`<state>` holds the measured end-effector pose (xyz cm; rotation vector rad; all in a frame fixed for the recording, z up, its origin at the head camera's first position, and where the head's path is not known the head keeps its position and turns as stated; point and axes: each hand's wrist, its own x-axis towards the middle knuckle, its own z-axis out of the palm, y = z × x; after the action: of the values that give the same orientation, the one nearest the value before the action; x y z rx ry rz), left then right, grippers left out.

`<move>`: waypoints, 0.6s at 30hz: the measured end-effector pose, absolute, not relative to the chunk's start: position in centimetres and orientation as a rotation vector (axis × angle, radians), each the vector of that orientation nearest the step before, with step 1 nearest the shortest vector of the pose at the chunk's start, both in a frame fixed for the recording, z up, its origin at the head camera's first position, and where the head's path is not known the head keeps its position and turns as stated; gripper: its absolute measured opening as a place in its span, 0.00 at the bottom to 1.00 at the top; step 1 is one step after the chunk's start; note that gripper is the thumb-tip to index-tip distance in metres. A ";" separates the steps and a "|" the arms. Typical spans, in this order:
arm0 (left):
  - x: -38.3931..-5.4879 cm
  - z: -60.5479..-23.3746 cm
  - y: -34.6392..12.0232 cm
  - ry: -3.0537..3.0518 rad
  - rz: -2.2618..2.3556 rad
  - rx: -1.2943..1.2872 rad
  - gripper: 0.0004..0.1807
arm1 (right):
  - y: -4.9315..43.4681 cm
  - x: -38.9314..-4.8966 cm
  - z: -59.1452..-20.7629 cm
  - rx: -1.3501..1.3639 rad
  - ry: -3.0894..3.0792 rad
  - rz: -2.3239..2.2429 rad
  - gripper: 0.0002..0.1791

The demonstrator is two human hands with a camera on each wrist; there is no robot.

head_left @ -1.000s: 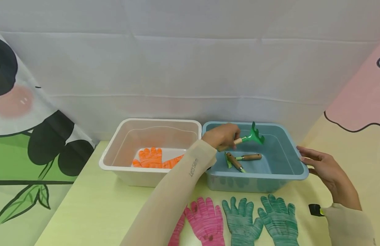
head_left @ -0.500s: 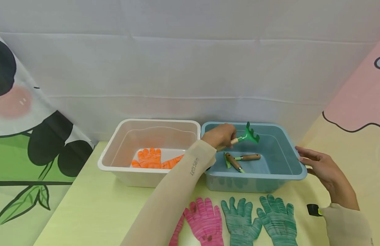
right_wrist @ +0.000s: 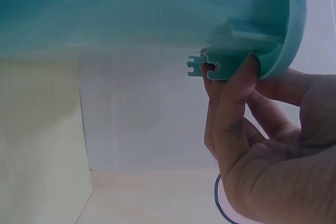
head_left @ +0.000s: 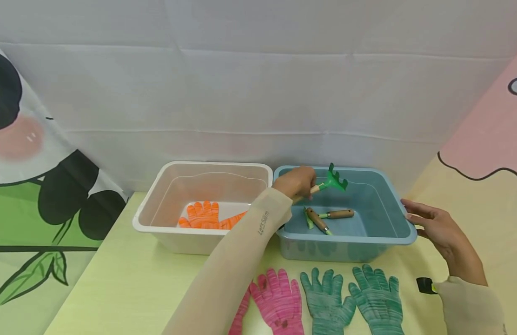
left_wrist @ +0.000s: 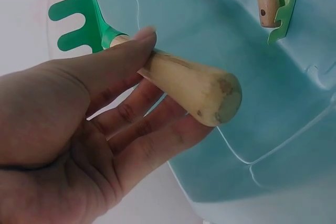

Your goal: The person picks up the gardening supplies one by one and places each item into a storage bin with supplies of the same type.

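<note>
My left hand (head_left: 298, 181) grips a small hand rake (head_left: 334, 180) by its wooden handle, over the left part of the blue bin (head_left: 367, 239). Its green tined head points right and up, near the bin's back rim. In the left wrist view, the thumb and fingers hold the handle (left_wrist: 194, 85) with its butt end exposed. My right hand (head_left: 444, 232) holds the bin's right rim; the right wrist view shows fingers (right_wrist: 231, 103) curled at the rim's underside. Two small tools with brown wooden handles (head_left: 341, 214) and light green metal parts lie on the bin floor.
A white bin (head_left: 170, 229) stands against the blue bin's left side, with orange gloves (head_left: 203, 215) inside. In front lie pink gloves (head_left: 279, 300), partly behind my left sleeve, and two green gloves (head_left: 327, 298). A white cloth backdrop (head_left: 258, 93) hangs close behind both bins.
My left hand has moved slightly left with the hand rake, still over the blue bin. The right hand stays at the bin's right rim.
</note>
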<state>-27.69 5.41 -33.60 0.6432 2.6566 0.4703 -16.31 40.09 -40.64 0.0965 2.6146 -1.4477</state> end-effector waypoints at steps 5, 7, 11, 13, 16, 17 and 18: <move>-27.9 -33.5 5.7 2.654 0.460 0.656 0.09 | 40.0 -16.3 -40.6 0.101 2.619 -1.429 0.35; -27.9 -33.6 5.8 2.655 0.465 0.660 0.09 | 40.0 -16.3 -40.6 0.094 2.619 -1.438 0.36; -27.9 -33.6 6.2 2.656 0.464 0.661 0.08 | 39.9 -16.4 -40.5 0.087 2.610 -1.456 0.36; -27.8 -33.7 6.3 2.667 0.450 0.648 0.08 | 39.8 -16.4 -40.4 0.089 2.608 -1.454 0.36; -27.9 -33.9 6.4 2.688 0.423 0.611 0.10 | 39.6 -16.4 -40.4 0.103 2.605 -1.439 0.36; -28.0 -34.0 6.5 2.696 0.411 0.591 0.11 | 39.6 -16.4 -40.4 0.103 2.606 -1.438 0.36; -28.0 -34.1 6.4 2.705 0.400 0.573 0.12 | 39.6 -16.4 -40.3 0.101 2.607 -1.440 0.35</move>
<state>-28.03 6.45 -34.06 0.5726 2.7048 0.3998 -16.41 39.58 -40.35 0.1006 2.6075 -1.4397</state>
